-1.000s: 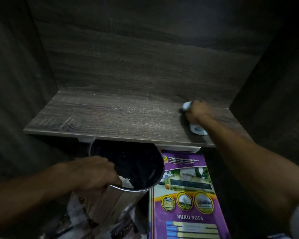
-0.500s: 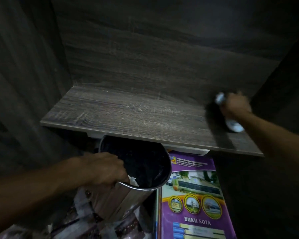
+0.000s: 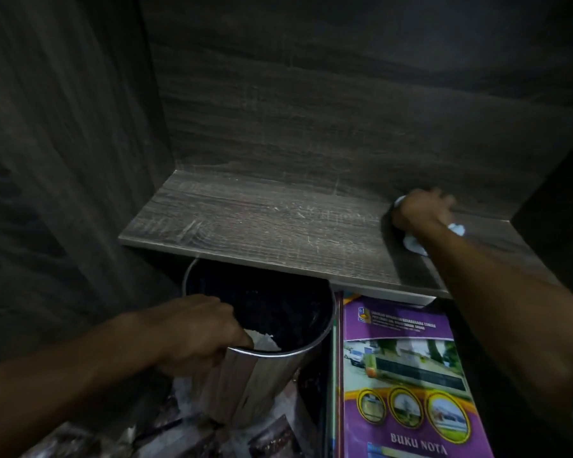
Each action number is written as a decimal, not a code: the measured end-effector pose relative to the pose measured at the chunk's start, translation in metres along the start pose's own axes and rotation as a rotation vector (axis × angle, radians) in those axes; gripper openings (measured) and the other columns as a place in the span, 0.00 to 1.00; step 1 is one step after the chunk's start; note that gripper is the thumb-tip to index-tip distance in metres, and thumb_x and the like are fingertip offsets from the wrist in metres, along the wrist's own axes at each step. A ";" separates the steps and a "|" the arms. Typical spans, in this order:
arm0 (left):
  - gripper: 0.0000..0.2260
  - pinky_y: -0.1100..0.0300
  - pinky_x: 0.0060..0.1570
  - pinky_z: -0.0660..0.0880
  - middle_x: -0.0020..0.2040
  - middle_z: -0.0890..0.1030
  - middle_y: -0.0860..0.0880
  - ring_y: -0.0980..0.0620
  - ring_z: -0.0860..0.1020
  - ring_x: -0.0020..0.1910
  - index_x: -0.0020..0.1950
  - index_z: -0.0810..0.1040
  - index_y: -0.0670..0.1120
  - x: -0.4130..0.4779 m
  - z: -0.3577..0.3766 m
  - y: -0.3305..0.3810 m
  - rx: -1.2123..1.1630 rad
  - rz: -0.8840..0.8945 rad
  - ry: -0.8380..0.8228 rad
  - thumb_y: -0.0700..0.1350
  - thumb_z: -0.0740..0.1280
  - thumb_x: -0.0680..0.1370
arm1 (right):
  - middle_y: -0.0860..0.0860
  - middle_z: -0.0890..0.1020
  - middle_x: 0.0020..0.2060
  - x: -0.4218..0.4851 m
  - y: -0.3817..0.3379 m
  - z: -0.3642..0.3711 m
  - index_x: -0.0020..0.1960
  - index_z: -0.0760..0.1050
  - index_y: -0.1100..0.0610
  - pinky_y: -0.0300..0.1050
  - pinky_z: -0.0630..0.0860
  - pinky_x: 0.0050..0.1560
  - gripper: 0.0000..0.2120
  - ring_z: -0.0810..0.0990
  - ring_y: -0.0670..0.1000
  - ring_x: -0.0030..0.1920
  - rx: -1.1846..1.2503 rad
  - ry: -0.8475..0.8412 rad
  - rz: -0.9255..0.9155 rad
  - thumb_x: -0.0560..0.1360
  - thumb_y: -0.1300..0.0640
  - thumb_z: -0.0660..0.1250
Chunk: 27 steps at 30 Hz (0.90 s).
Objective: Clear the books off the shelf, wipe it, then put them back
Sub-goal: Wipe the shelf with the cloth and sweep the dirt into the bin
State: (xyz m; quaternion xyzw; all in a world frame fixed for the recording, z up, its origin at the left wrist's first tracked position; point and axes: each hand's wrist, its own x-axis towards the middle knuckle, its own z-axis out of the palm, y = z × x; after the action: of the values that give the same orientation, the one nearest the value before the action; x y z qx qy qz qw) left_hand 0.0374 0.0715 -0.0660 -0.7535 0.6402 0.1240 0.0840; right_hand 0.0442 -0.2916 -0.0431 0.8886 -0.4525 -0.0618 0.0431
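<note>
The dark wood shelf (image 3: 262, 226) bears no books and shows pale wipe streaks. My right hand (image 3: 422, 211) grips a white cloth (image 3: 414, 242) pressed on the shelf near its back right corner. My left hand (image 3: 199, 332) holds the rim of a shiny metal bin (image 3: 262, 368) below the shelf's front edge, fingers curled over the rim; white paper lies inside. A purple book (image 3: 404, 375) titled "BUKU NOTA" lies flat under the shelf, to the right of the bin.
Dark wood side walls (image 3: 63, 160) and a back panel (image 3: 311, 110) enclose the shelf. Loose printed papers or magazines (image 3: 179, 434) lie under the bin at the bottom left.
My right hand has swept the cloth along the back right part of the shelf. The view has shifted left. My left hand keeps its hold on the bin.
</note>
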 end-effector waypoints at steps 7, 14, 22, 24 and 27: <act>0.10 0.59 0.45 0.67 0.51 0.81 0.47 0.46 0.76 0.53 0.54 0.76 0.51 -0.005 0.002 0.003 0.017 -0.034 -0.013 0.44 0.62 0.74 | 0.59 0.81 0.52 -0.041 -0.079 -0.019 0.56 0.79 0.61 0.47 0.74 0.51 0.15 0.78 0.56 0.52 0.709 -0.143 -0.392 0.79 0.50 0.65; 0.07 0.62 0.43 0.65 0.49 0.81 0.47 0.47 0.76 0.50 0.50 0.76 0.50 -0.011 0.005 -0.002 -0.037 -0.026 0.012 0.44 0.63 0.74 | 0.59 0.81 0.48 -0.015 -0.030 -0.067 0.54 0.79 0.63 0.47 0.73 0.44 0.16 0.78 0.56 0.45 0.626 -0.096 -0.456 0.78 0.49 0.67; 0.08 0.61 0.42 0.63 0.50 0.81 0.46 0.45 0.76 0.51 0.51 0.77 0.50 -0.018 0.006 -0.006 -0.004 -0.058 0.016 0.43 0.63 0.74 | 0.62 0.79 0.60 -0.033 -0.062 -0.018 0.61 0.76 0.66 0.49 0.73 0.55 0.20 0.78 0.61 0.60 0.470 -0.027 -0.368 0.79 0.50 0.65; 0.08 0.60 0.42 0.63 0.50 0.81 0.46 0.44 0.77 0.51 0.52 0.77 0.50 -0.022 0.007 -0.006 -0.011 -0.072 0.012 0.43 0.63 0.74 | 0.60 0.81 0.58 -0.043 -0.095 -0.016 0.60 0.78 0.64 0.46 0.73 0.54 0.20 0.79 0.59 0.59 0.542 -0.042 -0.433 0.78 0.49 0.67; 0.08 0.60 0.41 0.62 0.50 0.81 0.45 0.43 0.77 0.51 0.51 0.77 0.50 -0.027 0.010 -0.005 -0.008 -0.089 0.014 0.43 0.63 0.74 | 0.59 0.82 0.58 -0.060 -0.135 -0.023 0.61 0.80 0.60 0.45 0.73 0.54 0.16 0.80 0.58 0.59 0.564 -0.084 -0.583 0.78 0.51 0.66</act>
State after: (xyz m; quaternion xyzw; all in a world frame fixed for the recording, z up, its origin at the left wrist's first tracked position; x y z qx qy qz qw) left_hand 0.0380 0.1004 -0.0677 -0.7824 0.6061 0.1174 0.0820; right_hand 0.1205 -0.1634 -0.0340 0.9533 -0.1823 0.0189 -0.2402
